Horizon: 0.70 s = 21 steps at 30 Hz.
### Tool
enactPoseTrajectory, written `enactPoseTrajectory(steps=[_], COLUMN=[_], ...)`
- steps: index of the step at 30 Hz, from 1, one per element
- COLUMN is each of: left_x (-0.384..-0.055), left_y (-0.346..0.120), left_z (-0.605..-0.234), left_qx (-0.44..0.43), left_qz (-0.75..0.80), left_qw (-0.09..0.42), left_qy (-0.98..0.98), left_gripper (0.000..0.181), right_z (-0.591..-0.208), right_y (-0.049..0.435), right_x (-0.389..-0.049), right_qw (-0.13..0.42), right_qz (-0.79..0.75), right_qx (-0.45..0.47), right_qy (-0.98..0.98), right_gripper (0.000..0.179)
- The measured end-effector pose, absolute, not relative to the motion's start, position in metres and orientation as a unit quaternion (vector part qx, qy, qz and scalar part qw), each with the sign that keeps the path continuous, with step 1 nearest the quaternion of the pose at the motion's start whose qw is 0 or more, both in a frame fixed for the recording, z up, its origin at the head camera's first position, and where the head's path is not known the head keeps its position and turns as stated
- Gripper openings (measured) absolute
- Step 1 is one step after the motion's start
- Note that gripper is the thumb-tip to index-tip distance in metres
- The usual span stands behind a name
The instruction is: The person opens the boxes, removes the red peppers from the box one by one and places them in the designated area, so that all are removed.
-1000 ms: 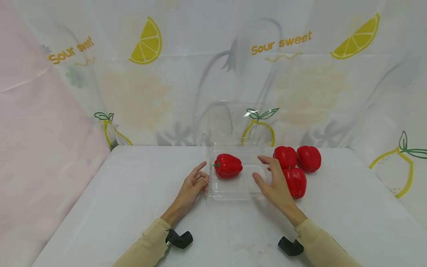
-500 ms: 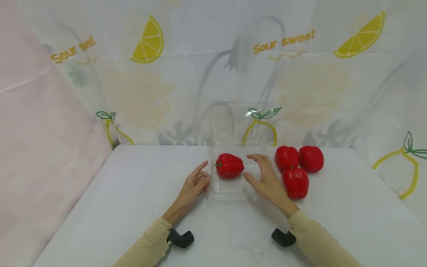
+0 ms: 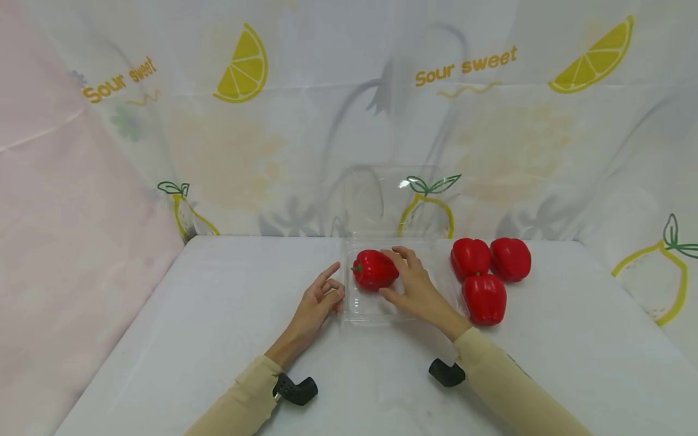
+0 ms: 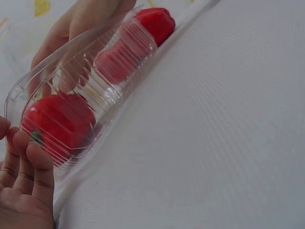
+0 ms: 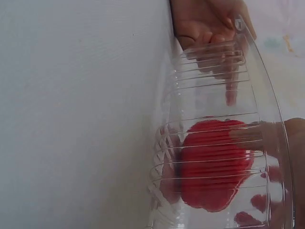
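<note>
A clear plastic clamshell box (image 3: pixel 371 312) stands with its lid raised at the back. Inside its left half lies a red bell pepper (image 3: pixel 372 270), green stem to the left. My right hand (image 3: pixel 417 287) reaches over the box, its fingertips right at the pepper's right side and the thumb spread apart at the front. At the box's left edge is my left hand (image 3: pixel 319 303), index finger extended; in the left wrist view, its fingertips (image 4: pixel 40 155) rest against the box's rim. The right wrist view shows the pepper (image 5: pixel 214 167) through the ribbed wall.
To the right of the box sit three more red bell peppers: one in front (image 3: pixel 484 300), one behind it (image 3: pixel 470 259) and one at the back right (image 3: pixel 510 259). A printed cloth (image 3: pixel 305 139) hangs behind the white table (image 3: pixel 218 315).
My right hand has moved left from beside the loose peppers, across the box, to the pepper inside it. The left hand has stayed at the box's left edge.
</note>
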<state>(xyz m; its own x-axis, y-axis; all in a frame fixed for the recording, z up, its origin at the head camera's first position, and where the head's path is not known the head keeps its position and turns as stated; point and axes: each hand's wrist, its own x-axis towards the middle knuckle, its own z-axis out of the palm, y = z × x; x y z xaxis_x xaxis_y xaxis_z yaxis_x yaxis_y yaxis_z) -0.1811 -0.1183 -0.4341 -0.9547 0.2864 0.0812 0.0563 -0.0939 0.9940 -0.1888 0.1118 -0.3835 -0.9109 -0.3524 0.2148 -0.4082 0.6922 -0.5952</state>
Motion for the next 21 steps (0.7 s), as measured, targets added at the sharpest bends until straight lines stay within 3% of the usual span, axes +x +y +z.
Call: enactPoseTrajectory(steps=[11, 21], left_x=[-0.181, -0.181], left_y=[-0.118, -0.118], left_z=[-0.435, -0.435], left_qx=[0.123, 0.126], left_qz=[0.731, 0.725], left_qw=[0.073, 0.069], left_qy=[0.667, 0.673], left_gripper=[0.057, 0.058], right_z=[-0.389, -0.388], right_y=[0.099, 0.090], right_x=[-0.202, -0.203], right_qw=[0.070, 0.084], right_qz=[0.270, 0.260], right_qx=[0.271, 0.274], right_qy=[-0.921, -0.922], right_gripper=[0.077, 0.072])
